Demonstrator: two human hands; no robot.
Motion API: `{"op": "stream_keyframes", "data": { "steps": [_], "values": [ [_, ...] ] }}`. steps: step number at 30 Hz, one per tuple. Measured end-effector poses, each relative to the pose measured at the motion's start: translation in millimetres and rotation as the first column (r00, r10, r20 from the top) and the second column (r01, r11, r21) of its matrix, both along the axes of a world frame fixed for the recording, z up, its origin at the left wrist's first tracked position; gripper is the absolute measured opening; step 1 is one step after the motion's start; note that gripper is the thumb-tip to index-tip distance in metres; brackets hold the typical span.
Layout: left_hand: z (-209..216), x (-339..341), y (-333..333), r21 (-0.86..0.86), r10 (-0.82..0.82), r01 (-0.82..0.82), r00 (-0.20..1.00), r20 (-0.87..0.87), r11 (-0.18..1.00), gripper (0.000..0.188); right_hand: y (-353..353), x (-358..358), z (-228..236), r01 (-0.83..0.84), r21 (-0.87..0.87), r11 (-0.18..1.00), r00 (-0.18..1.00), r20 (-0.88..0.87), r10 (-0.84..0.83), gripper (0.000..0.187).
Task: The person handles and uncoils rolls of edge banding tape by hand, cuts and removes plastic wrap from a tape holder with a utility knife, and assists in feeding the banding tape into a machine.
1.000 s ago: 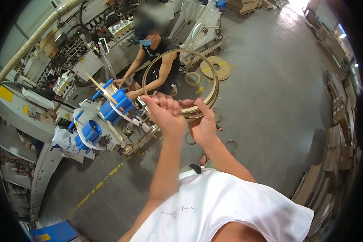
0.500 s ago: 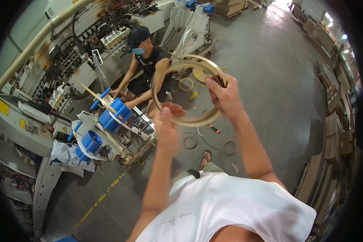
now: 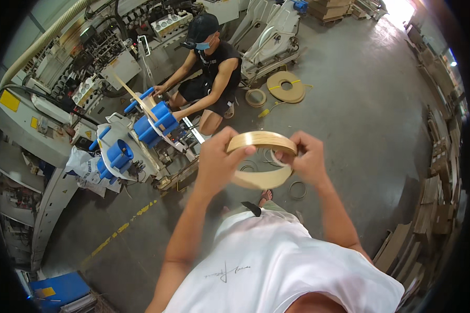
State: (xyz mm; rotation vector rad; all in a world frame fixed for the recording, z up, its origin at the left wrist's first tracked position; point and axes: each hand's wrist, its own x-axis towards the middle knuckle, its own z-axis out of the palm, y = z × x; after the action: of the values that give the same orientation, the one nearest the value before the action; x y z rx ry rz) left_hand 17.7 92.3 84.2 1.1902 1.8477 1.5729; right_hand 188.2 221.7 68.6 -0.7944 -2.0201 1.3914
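A coil of wood-coloured edge banding [image 3: 261, 140] is held up in front of me as a ring, its broad outer face toward me and the floor showing through its middle. My left hand [image 3: 215, 159] grips its left side, thumb lying along the band. On the opposite side my right hand [image 3: 307, 155] is closed around the rim, some of its fingers inside the ring. Below, the lower part of the ring shows its pale face.
At left a co-worker [image 3: 209, 78] in a dark cap sits bent over a blue spool holder [image 3: 154, 125] on a long machine. On the floor lie a large flat coil [image 3: 285, 86], a smaller coil [image 3: 256, 98] and a thin ring [image 3: 297, 190]. Stacked boards [image 3: 433, 203] line the right side.
The coil has come lower and tilted, so its outer face shows instead of its open ring. Both hands have moved down with it, still gripping opposite sides.
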Motion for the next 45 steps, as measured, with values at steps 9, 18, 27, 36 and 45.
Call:
{"op": "stream_keyframes", "data": {
  "steps": [9, 18, 27, 36, 45],
  "values": [
    [-81.5, 37.7, 4.1, 0.244, 0.180, -0.233, 0.958, 0.222, 0.941, 0.046, 1.0, 2.7, -48.8, 0.124, -0.408, 0.905, 0.965, -0.164, -0.207, 0.024],
    [-40.2, 26.3, 24.7, -0.338, -0.126, 0.083, 0.986, -0.107, 0.938, 0.066, 47.5, -1.2, -45.7, -0.230, -0.047, 0.972, 0.894, 0.384, 0.230, 0.020],
    [-48.9, 64.4, 58.3, -0.413, -0.053, -0.070, 0.959, -0.278, 0.908, 0.077, 79.7, -12.2, -49.2, -0.618, -0.025, 0.786, 0.748, 0.288, 0.598, 0.059],
    [-59.5, 57.8, 64.5, -0.382, -0.182, -0.063, 0.801, -0.571, 0.922, 0.042, 95.0, -1.1, -64.1, -0.612, -0.078, 0.787, 0.782, 0.088, 0.617, 0.047],
    [-50.2, 63.2, 74.0, -0.451, -0.074, -0.050, 0.965, -0.253, 0.891, 0.037, 95.4, -2.9, -72.2, -0.472, 0.245, 0.847, 0.881, 0.162, 0.444, 0.018]
  ]
}}
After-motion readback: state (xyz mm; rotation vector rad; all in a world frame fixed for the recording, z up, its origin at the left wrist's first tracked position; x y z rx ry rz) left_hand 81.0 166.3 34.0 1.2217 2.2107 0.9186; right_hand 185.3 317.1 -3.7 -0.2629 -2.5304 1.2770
